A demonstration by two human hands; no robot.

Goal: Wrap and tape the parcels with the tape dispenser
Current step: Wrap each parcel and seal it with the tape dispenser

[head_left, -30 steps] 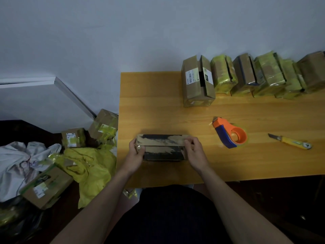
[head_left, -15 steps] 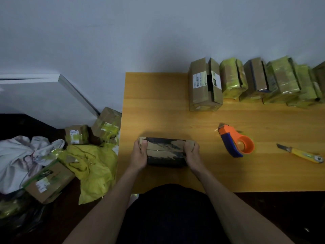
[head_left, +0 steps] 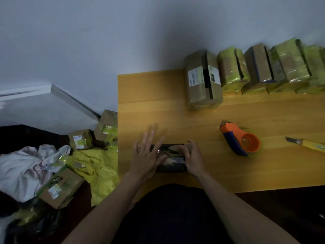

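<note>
A small cardboard parcel (head_left: 171, 156) with dark patches lies near the front left of the wooden table (head_left: 151, 95). My left hand (head_left: 146, 155) lies over its left end with fingers spread and straight, partly covering it. My right hand (head_left: 192, 158) grips the parcel's right end with curled fingers. The orange and blue tape dispenser (head_left: 240, 139) sits on the table to the right, apart from both hands.
A yellow utility knife (head_left: 309, 145) lies at the far right. A row of several taped parcels (head_left: 260, 67) stands along the table's back edge by the wall. On the floor to the left are more boxes (head_left: 80, 139), yellow wrapping (head_left: 98, 169) and white cloth (head_left: 22, 169).
My left hand has let go of the parcel's left end and now lies open over it with fingers spread. The right hand still grips the right end. The view shifted left.
</note>
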